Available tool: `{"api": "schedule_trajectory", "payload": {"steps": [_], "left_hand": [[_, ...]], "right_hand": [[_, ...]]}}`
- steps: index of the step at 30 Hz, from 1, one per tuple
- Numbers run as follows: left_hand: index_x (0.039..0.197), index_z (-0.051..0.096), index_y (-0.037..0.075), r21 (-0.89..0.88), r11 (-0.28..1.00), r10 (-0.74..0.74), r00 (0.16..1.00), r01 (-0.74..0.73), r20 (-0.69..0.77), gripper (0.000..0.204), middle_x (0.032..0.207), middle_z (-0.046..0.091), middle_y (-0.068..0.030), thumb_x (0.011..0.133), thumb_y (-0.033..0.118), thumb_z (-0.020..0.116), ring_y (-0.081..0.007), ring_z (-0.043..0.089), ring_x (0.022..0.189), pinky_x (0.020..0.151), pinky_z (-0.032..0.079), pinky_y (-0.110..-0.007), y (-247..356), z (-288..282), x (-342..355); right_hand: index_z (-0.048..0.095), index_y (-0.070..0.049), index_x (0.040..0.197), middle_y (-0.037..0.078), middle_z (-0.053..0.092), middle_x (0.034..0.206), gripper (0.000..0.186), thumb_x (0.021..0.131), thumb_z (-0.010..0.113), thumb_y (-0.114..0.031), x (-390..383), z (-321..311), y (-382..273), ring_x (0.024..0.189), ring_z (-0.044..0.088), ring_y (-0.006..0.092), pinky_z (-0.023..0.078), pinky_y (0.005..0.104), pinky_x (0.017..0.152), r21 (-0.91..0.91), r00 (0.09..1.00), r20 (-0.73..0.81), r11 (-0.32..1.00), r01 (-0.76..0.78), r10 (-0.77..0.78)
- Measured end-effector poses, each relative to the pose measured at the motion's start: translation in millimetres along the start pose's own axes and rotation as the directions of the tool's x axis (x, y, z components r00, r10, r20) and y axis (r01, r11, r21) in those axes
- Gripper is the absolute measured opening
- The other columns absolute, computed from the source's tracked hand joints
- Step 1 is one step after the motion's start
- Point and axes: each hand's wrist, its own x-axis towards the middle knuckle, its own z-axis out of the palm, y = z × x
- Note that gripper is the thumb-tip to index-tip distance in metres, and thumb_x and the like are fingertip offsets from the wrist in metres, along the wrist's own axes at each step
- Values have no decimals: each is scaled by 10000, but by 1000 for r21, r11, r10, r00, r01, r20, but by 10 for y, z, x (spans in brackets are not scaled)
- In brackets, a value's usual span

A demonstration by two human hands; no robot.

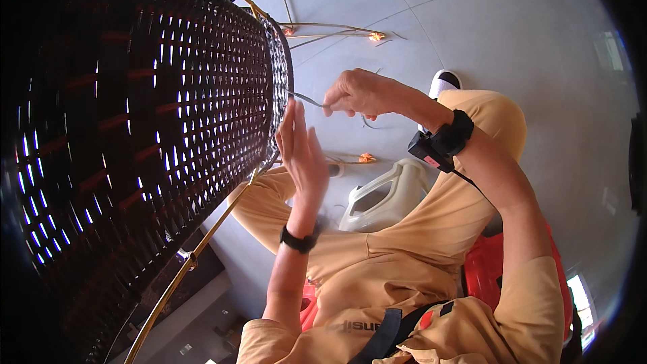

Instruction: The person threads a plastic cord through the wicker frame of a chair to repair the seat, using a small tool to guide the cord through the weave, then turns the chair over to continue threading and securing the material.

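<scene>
In the head view, a dark woven panel (182, 87) is seen at nine to ten o'clock, bordered by a rim (282, 71) that is turned toward the two hands. The right hand (354, 94) is held at one o'clock, palm lowered and fingers curled; a thin grey strand (309, 100) is pinched at its fingertips and is stretched toward ten o'clock, to the rim. The right forearm is brought in from four o'clock, bent at the elbow and angled toward eleven; a black wristband (453, 133) with a small black box (428, 153) is worn on it. The left hand (303, 155) is raised just left of centre, opened flat, its fingers extended nearly straight toward twelve o'clock and somewhat blurred. Nothing is seen to be grasped by it; its fingertips are placed right by the rim, though whether contact is made cannot be told. The left forearm is lifted almost upright from between six and seven o'clock, circled by a black band (300, 239). A pale plastic jug (402, 189) is set on the grey floor (485, 34), at four o'clock, between the legs.
</scene>
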Motion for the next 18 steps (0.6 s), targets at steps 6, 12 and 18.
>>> {"api": "schedule_trajectory", "payload": {"steps": [6, 12, 18], "left_hand": [[908, 612, 28, -64, 995, 72, 997, -72, -2, 137, 879, 561, -82, 771, 14, 605, -241, 553, 784, 667, 460, -319, -212, 115, 405], [823, 596, 8, -174, 984, 28, 999, -34, -36, 36, 749, 535, -93, 789, -1, 586, -237, 533, 674, 599, 438, -318, -246, 179, 445], [776, 595, 23, -146, 989, -53, 984, 28, -172, 9, 702, 512, -70, 779, 19, 588, -224, 522, 630, 573, 433, -307, -227, 317, 416]], "right_hand": [[667, -32, 804, 66, 533, 549, 174, 782, 568, -173, 9, -121, 11, 391, 458, 127, 413, 276, 399, -159, 976, -189, 984, 81, -111], [618, -37, 826, 24, 575, 644, 141, 783, 608, -171, -26, -337, 95, 400, 453, 77, 411, 226, 397, 119, 710, -704, 985, 122, -3], [603, -36, 1035, 68, 632, 853, 220, 857, 530, -143, 94, 109, 404, 658, 588, 101, 526, 241, 564, 846, 879, -254, 533, -1, 404]]}}
